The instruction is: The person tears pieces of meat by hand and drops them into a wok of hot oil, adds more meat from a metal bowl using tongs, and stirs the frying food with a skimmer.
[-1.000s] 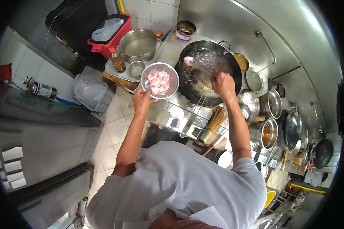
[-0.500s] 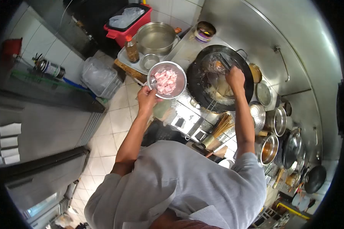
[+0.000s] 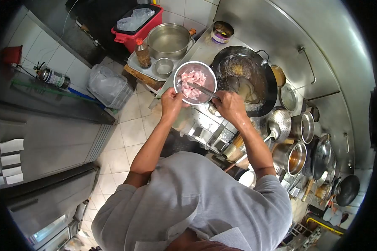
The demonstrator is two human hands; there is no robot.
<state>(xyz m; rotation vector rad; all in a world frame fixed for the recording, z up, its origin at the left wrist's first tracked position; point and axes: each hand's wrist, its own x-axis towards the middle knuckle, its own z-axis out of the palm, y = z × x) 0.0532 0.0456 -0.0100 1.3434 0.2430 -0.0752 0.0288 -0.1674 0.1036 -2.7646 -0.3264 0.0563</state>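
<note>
My left hand grips the near-left rim of a steel bowl that holds chunks of pale pink raw meat. My right hand is closed around a pair of metal tongs, whose tips reach into the bowl among the meat. To the bowl's right, a big black wok holds bubbling oil, with a brownish frothy patch at its far side. Something pale and rounded shows in the oil, but I cannot make out what it is.
A large steel pot, a sauce bottle and a small metal cup stand beyond the bowl. An open tin sits behind the wok. On the right are a perforated strainer, a ladle and several steel pots.
My right hand has swung left from over the wok to the bowl, bringing the tongs into the meat. The bowl has shifted slightly right with my left hand.
</note>
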